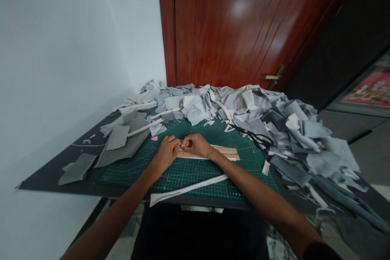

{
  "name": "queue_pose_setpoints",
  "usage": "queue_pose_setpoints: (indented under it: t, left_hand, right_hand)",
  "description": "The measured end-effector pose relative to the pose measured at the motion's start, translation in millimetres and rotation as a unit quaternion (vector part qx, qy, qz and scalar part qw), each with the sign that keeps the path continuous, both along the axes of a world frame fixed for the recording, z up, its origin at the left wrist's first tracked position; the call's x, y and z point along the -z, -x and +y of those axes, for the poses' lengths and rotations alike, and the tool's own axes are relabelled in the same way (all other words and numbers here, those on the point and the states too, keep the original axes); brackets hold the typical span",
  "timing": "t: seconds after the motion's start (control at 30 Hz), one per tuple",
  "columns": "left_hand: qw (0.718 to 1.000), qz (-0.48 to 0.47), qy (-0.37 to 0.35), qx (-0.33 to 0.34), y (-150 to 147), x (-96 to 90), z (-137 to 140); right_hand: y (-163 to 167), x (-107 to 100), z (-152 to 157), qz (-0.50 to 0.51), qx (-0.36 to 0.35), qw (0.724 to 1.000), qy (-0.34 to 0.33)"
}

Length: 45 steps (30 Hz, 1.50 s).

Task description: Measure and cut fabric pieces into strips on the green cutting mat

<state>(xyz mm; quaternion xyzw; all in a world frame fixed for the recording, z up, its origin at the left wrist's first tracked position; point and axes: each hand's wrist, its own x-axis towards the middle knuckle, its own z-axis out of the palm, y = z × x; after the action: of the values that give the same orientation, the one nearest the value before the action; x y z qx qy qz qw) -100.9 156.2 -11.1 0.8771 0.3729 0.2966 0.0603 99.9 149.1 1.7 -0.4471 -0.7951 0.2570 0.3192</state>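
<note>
My left hand (167,152) and my right hand (196,145) meet over the middle of the cutting mat. The fingertips of both are pinched close together, and what lies between them is too small to make out. Just under the hands, flat tan strips (230,157) edged with white cloth lie across the mat; the hands cover their left end. A small pink piece, perhaps tailor's chalk (154,138), rests to the left of my left hand. Nearer to me, a long white fabric strip (189,188) runs slantwise, its right end reaching my right forearm.
The green cutting mat (128,174) covers the dark table's middle. Black scissors (254,135) lie at the right beside heaped grey and white fabric scraps (323,146). More scraps (198,107) line the back before a wooden door (225,28). Folded grey cloth (77,168) lies at left.
</note>
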Motion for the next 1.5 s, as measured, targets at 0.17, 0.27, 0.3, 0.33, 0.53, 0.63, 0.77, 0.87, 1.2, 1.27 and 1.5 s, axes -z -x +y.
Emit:
queue_pose_setpoints:
  t: [0.17,0.27,0.3,0.33,0.53,0.63,0.77,0.87,1.2,1.27,1.5]
  left_hand:
    - [1.0,0.0,0.003,0.016,2,-1.4,0]
    - [1.0,0.001,0.003,0.018,4,-1.6,-1]
    - [1.0,0.0,0.003,0.018,4,-1.5,-1]
    - [1.0,0.0,0.004,0.019,4,-1.4,-1]
    - [1.0,-0.005,0.009,0.024,3,-0.3,0]
    - [1.0,-0.006,0.01,0.026,2,-0.2,0]
    - [1.0,-0.01,0.007,0.023,2,0.1,0]
    - [1.0,-0.012,0.005,0.02,2,0.1,-1]
    - [0.999,-0.033,0.027,0.005,2,0.4,-1]
    - [0.998,-0.046,0.035,-0.007,2,2.6,0]
    - [0.995,-0.07,0.061,-0.023,8,7.7,1]
  right_hand:
    - [-3,-4,0,-0.001,-0.015,1.0,0.018]
    - [-13,-9,-5,-0.005,-0.013,0.999,0.034]
    - [-18,-10,-8,-0.005,-0.012,0.999,0.039]
    - [-24,-12,-11,-0.004,-0.012,0.999,0.043]
    - [-70,-13,-32,-0.008,0.017,0.997,0.078]
    - [-84,-11,-37,0.003,0.026,0.995,0.094]
    - [-83,-10,-36,0.096,0.008,0.989,0.111]
    - [-70,-9,-30,0.155,0.006,0.981,0.113]
    - [-32,-4,3,0.16,-0.043,0.976,0.142]
    - [-27,-4,6,0.145,-0.05,0.978,0.143]
    - [-4,-3,13,0.102,-0.053,0.987,0.11]
